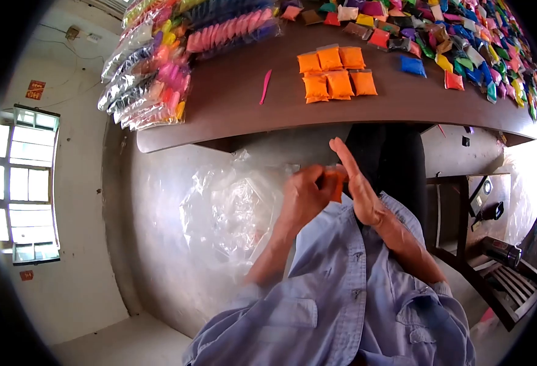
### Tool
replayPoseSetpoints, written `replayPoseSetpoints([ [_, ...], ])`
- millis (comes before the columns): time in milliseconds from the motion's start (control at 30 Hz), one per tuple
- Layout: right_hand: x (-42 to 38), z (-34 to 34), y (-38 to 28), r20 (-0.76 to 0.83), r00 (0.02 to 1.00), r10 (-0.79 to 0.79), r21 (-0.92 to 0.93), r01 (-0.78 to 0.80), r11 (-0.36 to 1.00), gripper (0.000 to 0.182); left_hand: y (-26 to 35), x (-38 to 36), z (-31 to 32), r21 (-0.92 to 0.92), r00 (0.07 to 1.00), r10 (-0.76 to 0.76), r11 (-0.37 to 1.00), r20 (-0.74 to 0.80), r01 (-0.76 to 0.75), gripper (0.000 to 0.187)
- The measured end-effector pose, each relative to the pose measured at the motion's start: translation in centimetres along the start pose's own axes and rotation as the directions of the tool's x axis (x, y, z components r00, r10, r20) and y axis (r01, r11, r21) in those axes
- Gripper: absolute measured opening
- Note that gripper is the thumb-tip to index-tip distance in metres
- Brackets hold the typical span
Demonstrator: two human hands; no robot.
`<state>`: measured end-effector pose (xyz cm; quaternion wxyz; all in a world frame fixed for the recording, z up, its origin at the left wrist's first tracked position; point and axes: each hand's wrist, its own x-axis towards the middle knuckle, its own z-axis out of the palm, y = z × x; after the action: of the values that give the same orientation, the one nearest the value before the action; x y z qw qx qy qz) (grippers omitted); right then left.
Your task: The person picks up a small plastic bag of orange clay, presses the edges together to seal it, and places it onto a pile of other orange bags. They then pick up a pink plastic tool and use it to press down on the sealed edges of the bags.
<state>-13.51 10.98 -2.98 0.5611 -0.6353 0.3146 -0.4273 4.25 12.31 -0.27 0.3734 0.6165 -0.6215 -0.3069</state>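
Note:
Over my lap, my left hand (305,196) is closed in a pinch on a small orange packet (338,194), its fingers covering part of it. My right hand (361,194) is held flat on edge right beside the packet, fingers stretched out and pressed side by side. On the brown table (219,100) in front of me, several matching orange packets (340,85) lie grouped in two rows. A pink plastic modelling knife (265,86) lies to their left, and one blue packet (412,66) to their right.
Clear bags of colourful packets (152,79) are stacked at the table's left end. A large pile of loose packets (463,36) covers its right side. Clear plastic sheeting (232,207) lies on the floor at left. A wooden chair (512,287) stands at right.

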Motion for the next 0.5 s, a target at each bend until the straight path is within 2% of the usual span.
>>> replayPoseSetpoints([
  [33, 0.0, 0.0, -0.1, 0.040, 0.999, -0.025, -0.115, 0.030, 0.993, 0.085, -0.6, 0.2, 0.5, -0.046, 0.999, 0.003, 0.999, -0.037, -0.004, 0.013],
  [67, 0.0, 0.0, -0.2, 0.039, 0.999, -0.025, -0.118, 0.029, 0.993, 0.085, -2.3, 0.6, 0.0, -0.048, 0.999, 0.004, 0.999, -0.035, -0.006, 0.013],
  [133, -0.1, 0.4, -0.3, 0.107, 0.990, -0.095, -0.174, 0.113, 0.978, 0.090, -6.2, 1.4, -2.3, 0.392, 0.983, 0.007, 0.918, -0.182, 0.066, 0.010],
  [167, -0.1, 0.4, -0.2, 0.115, 0.989, -0.095, -0.173, 0.114, 0.978, 0.090, -6.1, 1.4, -3.3, 0.391, 0.982, 0.003, 0.917, -0.188, 0.072, 0.010],
  [233, 0.0, 0.6, 0.6, 0.044, 0.999, 0.028, -0.137, -0.021, 0.990, 0.074, -4.9, 1.4, -5.0, 0.177, 0.953, -0.273, 0.939, -0.129, 0.294, 0.012],
  [267, -0.1, 0.9, 0.9, 0.012, 0.995, 0.096, -0.114, -0.094, 0.989, 0.067, -4.4, 1.1, -5.0, 0.180, 0.951, -0.281, 0.936, -0.129, 0.302, 0.012],
  [300, 0.0, 1.3, 1.2, 0.016, 0.995, 0.099, -0.111, -0.096, 0.989, 0.067, -3.8, 0.9, -4.5, 0.012, 0.953, -0.298, 0.954, -0.056, 0.299, 0.016],
  [333, 0.3, 1.9, 1.5, -0.012, 0.983, 0.183, 0.117, -0.181, 0.977, 0.056, -3.4, 0.8, -3.9, -0.157, 0.955, -0.298, 0.942, 0.019, 0.297, 0.021],
  [367, 0.4, 2.2, 1.6, -0.021, 0.961, 0.274, 0.341, -0.251, 0.906, 0.045, -3.0, 0.5, -3.1, -0.275, 0.955, -0.290, 0.915, 0.061, 0.296, 0.027],
  [400, 0.3, 2.0, 1.7, -0.021, 0.959, 0.282, 0.340, -0.259, 0.904, 0.045, -2.6, 0.3, -2.7, -0.277, 0.953, -0.296, 0.912, 0.066, 0.302, 0.027],
  [467, 0.4, 1.4, 1.6, -0.001, 0.932, 0.362, 0.062, -0.361, 0.930, 0.030, -1.6, 0.1, -2.1, -0.306, 0.963, -0.248, 0.913, 0.105, 0.269, 0.033],
  [500, 0.6, 1.4, 1.4, -0.001, 0.931, 0.365, 0.060, -0.365, 0.929, 0.030, -1.5, 0.1, -1.9, -0.340, 0.959, -0.265, 0.896, 0.104, 0.285, 0.036],
])
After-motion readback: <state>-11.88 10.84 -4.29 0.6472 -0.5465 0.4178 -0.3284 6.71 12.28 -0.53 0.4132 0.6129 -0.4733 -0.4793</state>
